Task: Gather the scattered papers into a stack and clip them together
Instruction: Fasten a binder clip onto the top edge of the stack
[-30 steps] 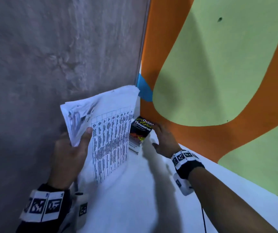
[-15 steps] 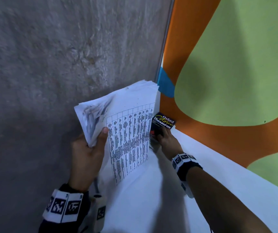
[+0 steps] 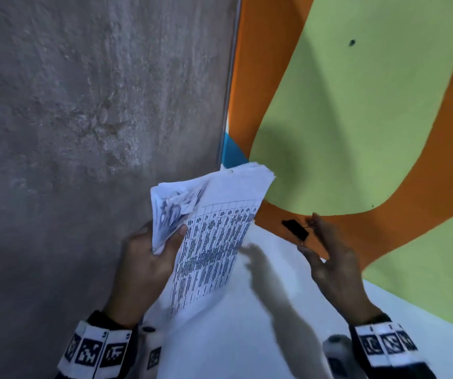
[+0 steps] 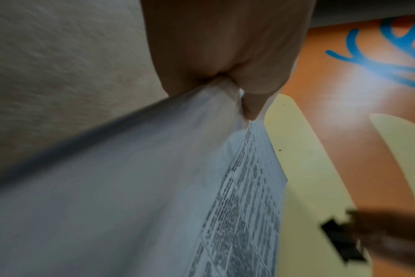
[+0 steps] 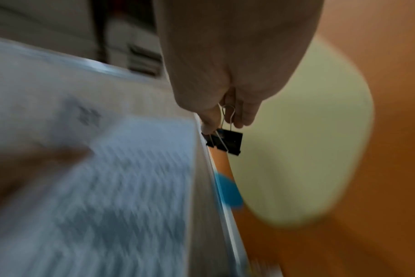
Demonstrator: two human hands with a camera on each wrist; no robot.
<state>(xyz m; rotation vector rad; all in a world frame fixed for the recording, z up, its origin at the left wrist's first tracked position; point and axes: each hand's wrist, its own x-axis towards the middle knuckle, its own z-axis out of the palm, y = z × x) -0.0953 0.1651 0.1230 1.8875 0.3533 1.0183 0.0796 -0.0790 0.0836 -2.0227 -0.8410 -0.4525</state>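
Observation:
My left hand [image 3: 148, 258] grips a thick stack of printed papers [image 3: 214, 228] by its left edge, thumb over the top sheet, holding it tilted above the white table [image 3: 233, 337]. The top sheet carries a table of black text. The left wrist view shows the same stack of papers [image 4: 154, 187] pinched at the hand. My right hand [image 3: 326, 258], to the right of the stack and apart from it, pinches a black binder clip [image 3: 295, 229] by its wire handles. In the right wrist view the binder clip [image 5: 228, 142] hangs below the fingers, jaws closed.
A rough grey wall [image 3: 83, 132] stands on the left. An orange and green painted panel [image 3: 356, 119] rises behind and to the right of the table. The small book from the earlier frames is out of sight.
My right hand has left the small book in the corner and come back to the right, now holding a black binder clip. The left hand keeps the paper stack.

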